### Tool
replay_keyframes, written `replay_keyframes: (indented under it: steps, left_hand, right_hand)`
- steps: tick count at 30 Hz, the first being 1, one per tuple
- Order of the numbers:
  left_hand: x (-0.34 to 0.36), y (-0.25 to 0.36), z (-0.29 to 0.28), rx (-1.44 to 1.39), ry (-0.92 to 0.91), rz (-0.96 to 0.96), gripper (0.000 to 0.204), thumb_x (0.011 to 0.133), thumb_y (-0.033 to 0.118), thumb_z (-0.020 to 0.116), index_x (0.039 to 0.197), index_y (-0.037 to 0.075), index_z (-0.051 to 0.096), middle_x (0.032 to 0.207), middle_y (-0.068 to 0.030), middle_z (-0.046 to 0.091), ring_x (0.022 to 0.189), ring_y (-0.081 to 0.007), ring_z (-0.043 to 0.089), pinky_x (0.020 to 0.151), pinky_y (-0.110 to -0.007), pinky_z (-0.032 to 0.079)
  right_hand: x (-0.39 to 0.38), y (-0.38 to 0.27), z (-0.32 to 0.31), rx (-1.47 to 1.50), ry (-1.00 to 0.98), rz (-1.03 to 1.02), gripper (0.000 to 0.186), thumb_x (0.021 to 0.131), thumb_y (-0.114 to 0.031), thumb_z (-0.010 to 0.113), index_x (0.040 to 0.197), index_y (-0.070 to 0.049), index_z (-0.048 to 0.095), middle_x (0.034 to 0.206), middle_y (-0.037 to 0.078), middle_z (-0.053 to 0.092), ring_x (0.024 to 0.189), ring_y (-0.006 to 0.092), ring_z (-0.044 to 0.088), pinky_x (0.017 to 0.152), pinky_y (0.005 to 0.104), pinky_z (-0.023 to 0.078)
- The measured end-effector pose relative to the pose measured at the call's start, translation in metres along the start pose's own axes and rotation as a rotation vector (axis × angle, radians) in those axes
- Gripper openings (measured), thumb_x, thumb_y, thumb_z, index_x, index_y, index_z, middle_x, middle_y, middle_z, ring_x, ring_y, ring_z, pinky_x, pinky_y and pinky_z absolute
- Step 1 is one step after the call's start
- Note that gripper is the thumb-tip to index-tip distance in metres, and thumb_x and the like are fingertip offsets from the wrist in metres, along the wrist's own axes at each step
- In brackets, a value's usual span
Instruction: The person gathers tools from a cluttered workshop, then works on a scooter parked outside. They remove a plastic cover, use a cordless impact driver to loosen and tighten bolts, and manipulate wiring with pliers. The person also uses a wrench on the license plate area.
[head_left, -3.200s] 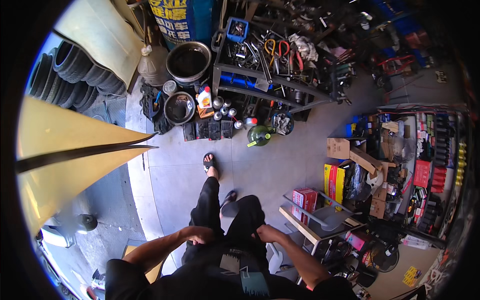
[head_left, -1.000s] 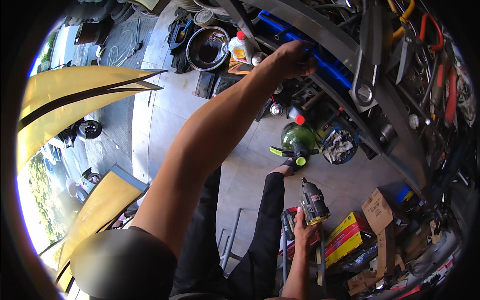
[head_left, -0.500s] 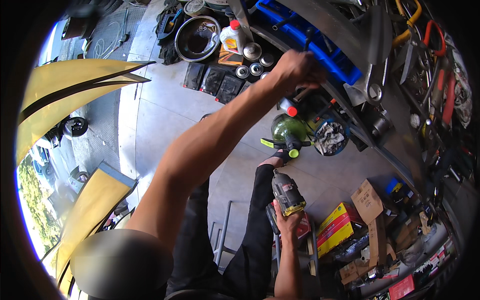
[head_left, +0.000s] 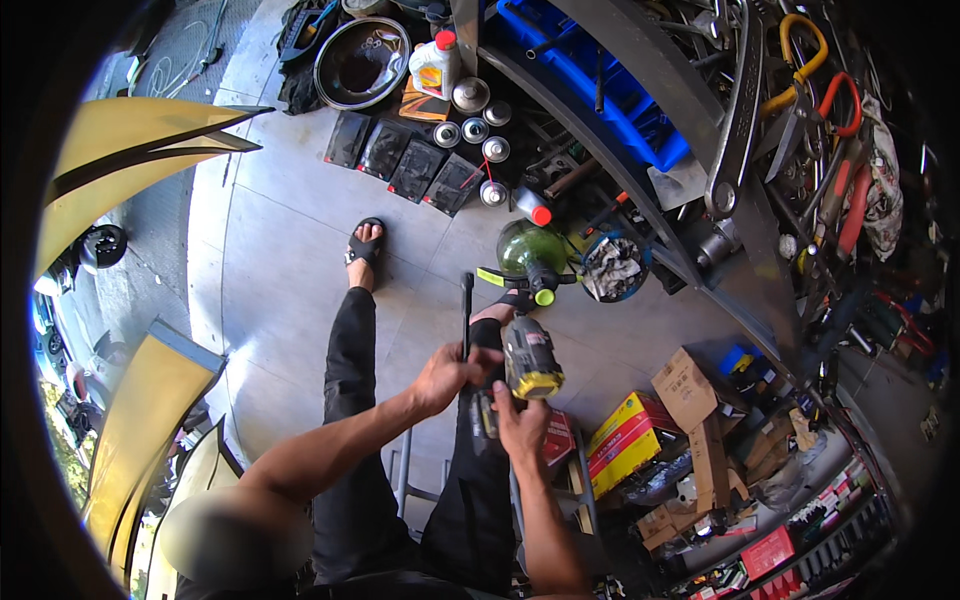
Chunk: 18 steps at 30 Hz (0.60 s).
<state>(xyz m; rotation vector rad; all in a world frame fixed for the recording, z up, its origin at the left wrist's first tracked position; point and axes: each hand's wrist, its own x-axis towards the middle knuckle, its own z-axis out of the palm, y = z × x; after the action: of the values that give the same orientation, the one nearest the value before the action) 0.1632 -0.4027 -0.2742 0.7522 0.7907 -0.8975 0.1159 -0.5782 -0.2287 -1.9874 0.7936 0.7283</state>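
Note:
My left hand point(head_left: 445, 378) is closed round a long, thin black tool point(head_left: 467, 305), like a socket extension bar, held upright beside the driver. My right hand point(head_left: 522, 430) grips a grey and yellow cordless impact driver point(head_left: 532, 355), its battery low at the left, over my right leg. Beyond them on the floor stands a green pump sprayer point(head_left: 522, 245) beside a blue bucket of crumpled rags point(head_left: 610, 270). A blue tray point(head_left: 590, 85) with sockets and bars sits in the metal rack above.
Spray cans point(head_left: 470, 95), oil jug point(head_left: 434, 65), black basin point(head_left: 360, 62) and dark flat packs point(head_left: 400, 160) lie ahead. Heaped wrenches and pliers point(head_left: 790, 140) fill the rack's top at right. Cardboard boxes point(head_left: 690, 395) are at lower right, pale yellow panels point(head_left: 140, 140) at left.
My left hand has left the blue tray and come down beside the driver with the black tool in it. The driver has moved leftward; my left foot shows again.

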Motion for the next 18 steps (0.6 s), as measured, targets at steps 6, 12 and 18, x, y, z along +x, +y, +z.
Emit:
replay_keyframes:
  steps: [6,12,18]
  left_hand:
    - [-0.035,-0.032,-0.034,-0.196,-0.114,-0.119,0.025,0.087,0.005,0.076,0.085,0.013,0.053,0.086,0.0035,0.059,0.081,-0.0087,0.056,0.073,-0.026,0.045]
    - [-0.025,-0.019,-0.069,-0.122,0.153,-0.094,0.036,0.089,0.005,0.082,0.082,0.014,0.049,0.081,0.0009,0.061,0.074,-0.0118,0.061,0.068,-0.028,0.05]
    - [-0.029,-0.022,-0.111,0.333,0.427,-0.119,0.039,0.082,0.01,0.087,0.075,0.011,0.049,0.072,-0.0024,0.059,0.067,-0.0118,0.059,0.061,-0.03,0.051]
  right_hand:
    - [-0.02,-0.037,0.029,-0.131,-0.14,-0.125,0.043,0.107,-0.042,0.062,0.117,0.001,0.065,0.091,0.032,0.07,0.088,0.054,0.068,0.073,0.0566,0.053]
    - [-0.02,-0.063,0.041,-0.301,-0.328,-0.522,0.05,0.104,-0.033,0.068,0.133,0.007,0.064,0.132,0.031,0.066,0.125,0.0481,0.061,0.107,0.0529,0.049]
    - [0.005,-0.071,0.05,-0.179,-0.434,-0.324,0.032,0.104,-0.023,0.069,0.124,0.002,0.067,0.098,0.022,0.078,0.095,0.043,0.075,0.083,0.0466,0.059]
